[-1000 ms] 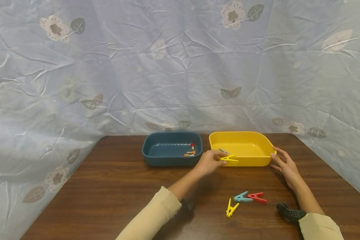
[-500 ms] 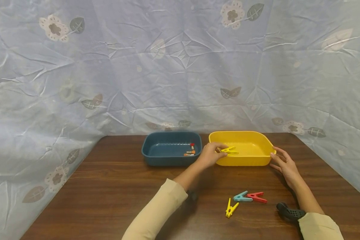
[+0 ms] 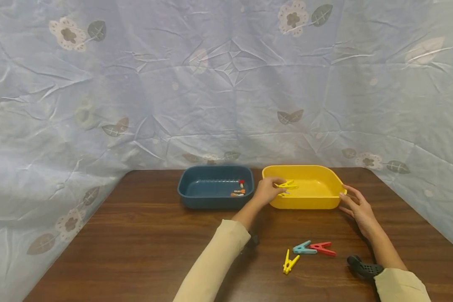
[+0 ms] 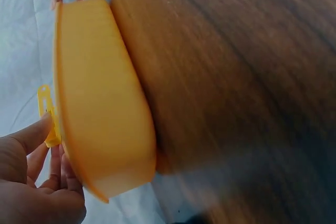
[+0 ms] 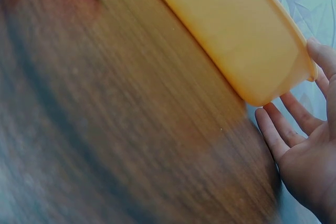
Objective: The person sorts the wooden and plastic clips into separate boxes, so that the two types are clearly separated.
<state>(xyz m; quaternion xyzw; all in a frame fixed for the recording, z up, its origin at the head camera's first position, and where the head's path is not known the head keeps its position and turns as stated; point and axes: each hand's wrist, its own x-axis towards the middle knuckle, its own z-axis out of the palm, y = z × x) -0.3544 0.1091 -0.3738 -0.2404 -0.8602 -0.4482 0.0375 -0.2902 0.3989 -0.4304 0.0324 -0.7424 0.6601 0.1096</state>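
My left hand [image 3: 268, 191] pinches a yellow clothespin [image 3: 288, 184] between thumb and fingers, over the near left part of the yellow tub [image 3: 305, 203]. In the left wrist view this clothespin [image 4: 45, 106] stands out past the tub's rim. Just below it, part of a greyish clip [image 3: 285, 193] shows inside the tub, mostly hidden by the hand. My right hand [image 3: 362, 213] touches the tub's right end, fingers spread and fairly straight. The right wrist view has its thumb [image 5: 321, 55] at the rim and the other fingers along the outer wall.
Left of the yellow tub stands a dark blue tub [image 3: 211, 203] holding several small clips [image 3: 238, 191], red and orange among them. Nearer on the wooden table [image 3: 136, 251] lie a yellow clothespin [image 3: 290, 264], a blue one [image 3: 303, 248] and a red one [image 3: 323, 248].
My left hand has carried the yellow clothespin up from in front of the yellow tub's near wall and in over the tub. The right hand has stayed at the tub's right end.
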